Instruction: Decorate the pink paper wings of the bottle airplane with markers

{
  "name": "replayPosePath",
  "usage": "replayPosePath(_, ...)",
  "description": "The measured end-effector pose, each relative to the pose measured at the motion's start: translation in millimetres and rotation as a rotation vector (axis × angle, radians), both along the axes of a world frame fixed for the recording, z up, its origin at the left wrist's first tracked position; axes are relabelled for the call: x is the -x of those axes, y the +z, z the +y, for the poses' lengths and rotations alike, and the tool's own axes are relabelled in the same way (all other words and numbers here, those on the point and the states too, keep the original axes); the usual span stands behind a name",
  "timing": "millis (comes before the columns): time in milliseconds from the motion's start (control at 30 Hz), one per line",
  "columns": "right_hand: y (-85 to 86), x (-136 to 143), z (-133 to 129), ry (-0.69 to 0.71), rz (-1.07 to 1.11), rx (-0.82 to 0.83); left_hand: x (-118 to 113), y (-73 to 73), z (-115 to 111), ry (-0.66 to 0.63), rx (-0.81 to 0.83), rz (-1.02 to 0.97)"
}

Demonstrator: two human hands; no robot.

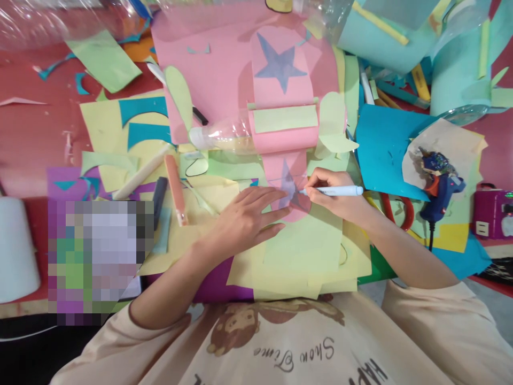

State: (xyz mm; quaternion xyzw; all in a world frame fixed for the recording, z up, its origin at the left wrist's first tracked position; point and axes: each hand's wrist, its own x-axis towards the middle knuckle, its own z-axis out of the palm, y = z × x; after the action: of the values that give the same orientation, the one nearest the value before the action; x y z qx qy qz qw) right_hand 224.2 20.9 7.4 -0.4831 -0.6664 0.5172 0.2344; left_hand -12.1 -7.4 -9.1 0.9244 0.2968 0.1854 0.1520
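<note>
Pinching a pale-blue marker [339,190], the right hand [332,199] holds its tip at three o'clock on the lower star [286,179]; the left hand [249,215] lies flat, fingers spread, at eight, likely steadying the pink paper [298,164].

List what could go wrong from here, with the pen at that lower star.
Smearing: the left hand rests against the lower star, so any wet ink might smudge.
Slipping: the right hand has the pen at the star's edge; a jolt could mark the pink strip.
Burns: the glue gun lies near the right forearm; if hot, which the view doesn't show, it might burn.
</note>
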Motion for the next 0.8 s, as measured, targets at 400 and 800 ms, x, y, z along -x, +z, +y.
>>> replayPosePath(400, 2.3, -1.7, -0.7, 0.097, 0.019, 0.085, 0.1, 0.4, 0.4, -0.010, 0.004, 0.003)
replayPosePath(800, 6.3, -2.6, 1.9, 0.154, -0.004, 0.136, 0.6, 0.8, 0.6, -0.009, -0.006, 0.019)
